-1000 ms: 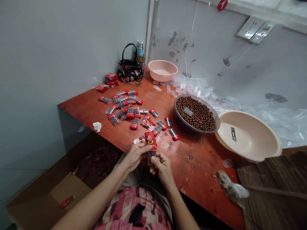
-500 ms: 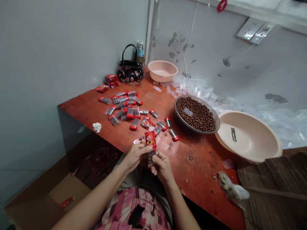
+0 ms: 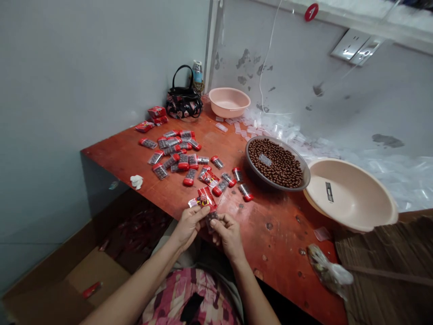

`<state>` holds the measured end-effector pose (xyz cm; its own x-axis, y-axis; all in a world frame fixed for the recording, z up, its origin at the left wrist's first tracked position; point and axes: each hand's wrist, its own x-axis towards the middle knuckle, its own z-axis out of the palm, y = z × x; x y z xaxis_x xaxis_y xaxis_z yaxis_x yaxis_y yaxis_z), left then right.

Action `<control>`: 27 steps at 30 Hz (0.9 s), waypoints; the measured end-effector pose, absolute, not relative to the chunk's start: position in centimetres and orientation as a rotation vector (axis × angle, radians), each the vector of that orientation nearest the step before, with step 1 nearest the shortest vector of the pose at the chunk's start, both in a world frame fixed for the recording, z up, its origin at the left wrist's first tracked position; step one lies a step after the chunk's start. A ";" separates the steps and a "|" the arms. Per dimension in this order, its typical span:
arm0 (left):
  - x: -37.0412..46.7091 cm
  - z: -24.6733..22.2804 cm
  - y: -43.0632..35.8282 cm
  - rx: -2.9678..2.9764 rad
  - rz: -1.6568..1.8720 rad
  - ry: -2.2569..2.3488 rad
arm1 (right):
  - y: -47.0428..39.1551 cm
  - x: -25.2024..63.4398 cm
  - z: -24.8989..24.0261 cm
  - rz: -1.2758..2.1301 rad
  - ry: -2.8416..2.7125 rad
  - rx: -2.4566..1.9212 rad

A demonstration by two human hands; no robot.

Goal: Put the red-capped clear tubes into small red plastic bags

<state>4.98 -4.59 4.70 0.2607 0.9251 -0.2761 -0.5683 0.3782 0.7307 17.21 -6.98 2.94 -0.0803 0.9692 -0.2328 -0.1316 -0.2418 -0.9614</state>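
Observation:
At the table's front edge, my left hand point(image 3: 188, 226) pinches a red printed wrapper point(image 3: 207, 197). My right hand point(image 3: 228, 235) grips a small clear box of dark brown balls point(image 3: 212, 216), which sits against the wrapper's lower end. How far the box reaches into the wrapper is hard to see. Another printed wrapper point(image 3: 209, 178) lies just beyond. Several filled clear boxes with red ends point(image 3: 176, 148) are scattered on the table past my left hand; one box point(image 3: 220, 188) lies close to the held wrapper.
A grey basin of brown balls point(image 3: 275, 162) has a clear piece point(image 3: 264, 159) on top. Near it are a large cream basin point(image 3: 358, 198), a pink basin point(image 3: 230, 101), a black handbag point(image 3: 184, 104), stacked red packets point(image 3: 157, 113), crumpled tissue point(image 3: 136, 182) and a tied bag point(image 3: 326, 266).
The held wrapper and box have shifted slightly left and tilted. A red-ended box beside the wrapper now shows more fully. Both hands keep their grip.

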 end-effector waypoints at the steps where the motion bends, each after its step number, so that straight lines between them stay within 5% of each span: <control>1: 5.0 4.6 -4.5 0.529 1.090 0.761 | -7.1 17.2 3.0 1.427 -1.089 -1.272; 5: 4.7 3.8 -4.2 0.509 1.052 0.850 | -7.5 17.3 3.3 1.183 -1.271 -1.334; 11: 4.3 3.5 -4.6 0.754 0.879 0.799 | -7.2 17.2 2.3 1.563 -0.926 -1.131; 27: 4.6 4.4 -5.7 0.452 1.053 0.850 | -7.2 16.5 2.1 1.568 -0.761 -1.039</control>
<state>4.56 -5.72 4.38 0.2291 0.8921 -0.3895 -0.5687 0.4474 0.6902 16.52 -7.21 2.08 -0.0640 0.9699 -0.2348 -0.4159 -0.2398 -0.8772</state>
